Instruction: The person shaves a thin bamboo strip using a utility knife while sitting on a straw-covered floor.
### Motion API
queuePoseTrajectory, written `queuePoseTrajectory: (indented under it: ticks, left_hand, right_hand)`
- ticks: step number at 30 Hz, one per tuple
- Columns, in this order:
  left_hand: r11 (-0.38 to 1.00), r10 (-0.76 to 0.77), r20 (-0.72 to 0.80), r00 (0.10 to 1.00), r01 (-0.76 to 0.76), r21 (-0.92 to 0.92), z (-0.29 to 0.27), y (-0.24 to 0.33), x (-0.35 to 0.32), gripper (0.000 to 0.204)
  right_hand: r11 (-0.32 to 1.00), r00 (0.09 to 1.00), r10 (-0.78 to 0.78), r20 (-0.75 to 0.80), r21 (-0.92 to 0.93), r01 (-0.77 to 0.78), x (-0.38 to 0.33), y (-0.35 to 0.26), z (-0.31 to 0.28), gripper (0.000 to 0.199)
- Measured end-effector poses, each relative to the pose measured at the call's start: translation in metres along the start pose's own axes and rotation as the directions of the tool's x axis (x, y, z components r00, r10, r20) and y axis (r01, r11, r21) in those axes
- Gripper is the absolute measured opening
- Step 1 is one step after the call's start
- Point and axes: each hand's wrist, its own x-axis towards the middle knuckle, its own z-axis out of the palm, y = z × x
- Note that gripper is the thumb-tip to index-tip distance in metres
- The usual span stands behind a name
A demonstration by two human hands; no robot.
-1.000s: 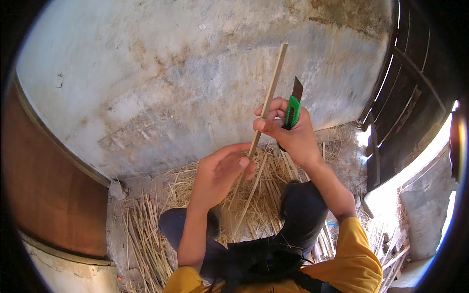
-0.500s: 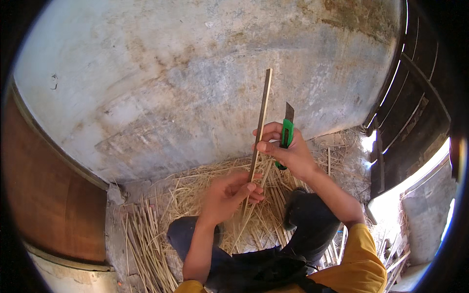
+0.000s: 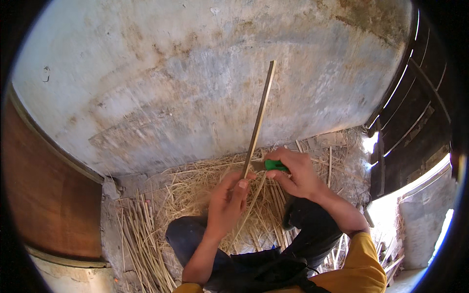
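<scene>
So, the bamboo strip (image 3: 261, 112) stands near-upright in front of the wall (image 3: 171, 97), top leaning a bit right. Left hand (image 3: 226, 205) is the nearer one: thumb and fingers pinched closed on its lower part, bottom end hidden from this view. Right hand (image 3: 296, 173) sits just right of the strip, fingers wrapped around a green snap-blade cutter (image 3: 276, 165), no finger on the strip. Blade points left, crosswise to the strip's long axis, just above the left grip; can't tell if it touches. Loose shavings (image 3: 195, 185) beneath, more strips (image 3: 142, 239) stacked off left. Versus half a second ago: right fingers have let go of the strip, and the cutter has swung from blade-up to sideways.
</scene>
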Motion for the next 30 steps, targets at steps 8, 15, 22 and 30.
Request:
queuePoseTrajectory:
  ticks: [8, 15, 22, 30]
  left_hand:
    - [0.997, 0.010, -0.009, 1.000, -0.009, 0.073, 0.003, 0.004, -0.007, 0.023]
    - [0.919, 0.131, -0.140, 0.981, -0.067, 0.390, 0.002, 0.001, -0.010, 0.021]
    - [0.863, 0.244, -0.213, 0.946, -0.112, 0.493, 0.008, -0.002, -0.011, 0.021]
    - [0.781, 0.314, -0.189, 0.930, -0.140, 0.609, 0.003, -0.011, -0.013, 0.008]
  right_hand:
    - [0.984, 0.995, -0.103, 0.010, -0.147, 0.103, 0.000, -0.013, 0.010, 0.036]
    - [0.979, 0.990, -0.141, -0.011, -0.149, 0.138, 0.006, -0.016, 0.017, 0.039]
    - [0.976, 0.992, -0.119, -0.035, -0.187, 0.110, 0.007, -0.019, 0.023, 0.040]
    - [0.970, 0.995, -0.095, -0.044, -0.230, 0.082, 0.006, -0.020, 0.023, 0.036]
